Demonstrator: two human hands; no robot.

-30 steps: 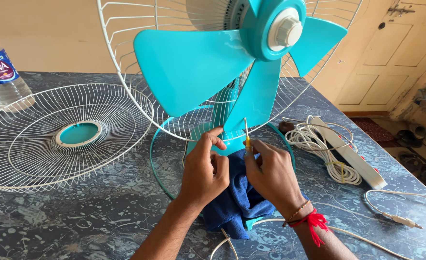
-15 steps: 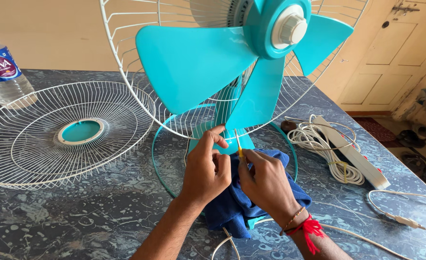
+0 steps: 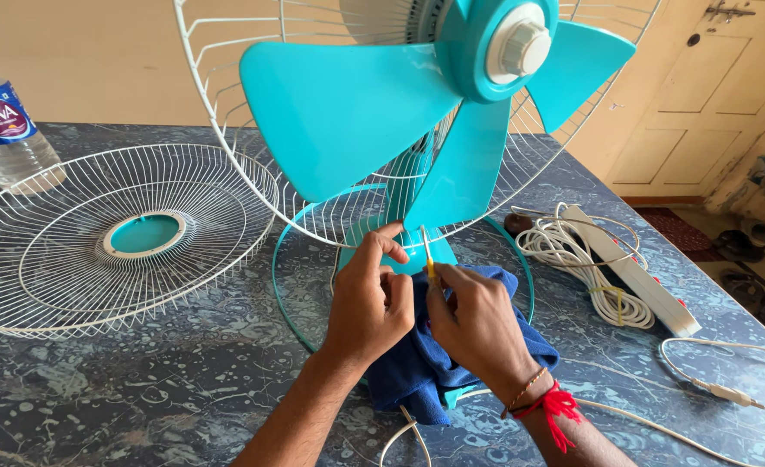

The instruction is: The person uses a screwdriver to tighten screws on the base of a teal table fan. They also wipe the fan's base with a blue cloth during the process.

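Note:
A turquoise table fan [image 3: 417, 104] stands on a dark marble table [image 3: 140, 398], its front grille off and the blades [image 3: 348, 112] bare before the white rear wire guard [image 3: 227, 147]. My left hand [image 3: 372, 298] pinches the lower rim of that guard. My right hand [image 3: 477, 324], with a red thread at the wrist, holds a thin yellow-handled tool [image 3: 429, 259] upright against the same spot. Both hands rest over a blue cloth [image 3: 417, 372] lying on the fan's base.
The detached white front grille [image 3: 105, 238] lies flat at the left, a clear water bottle [image 3: 6, 130] behind it. A coiled white cord [image 3: 572, 259] and a white power strip [image 3: 633, 277] lie at the right. A turquoise ring [image 3: 291, 294] circles the base.
Both hands have shifted slightly left and closer together at the guard's lower rim, and the yellow tool has come up against the wire. The fan has not moved.

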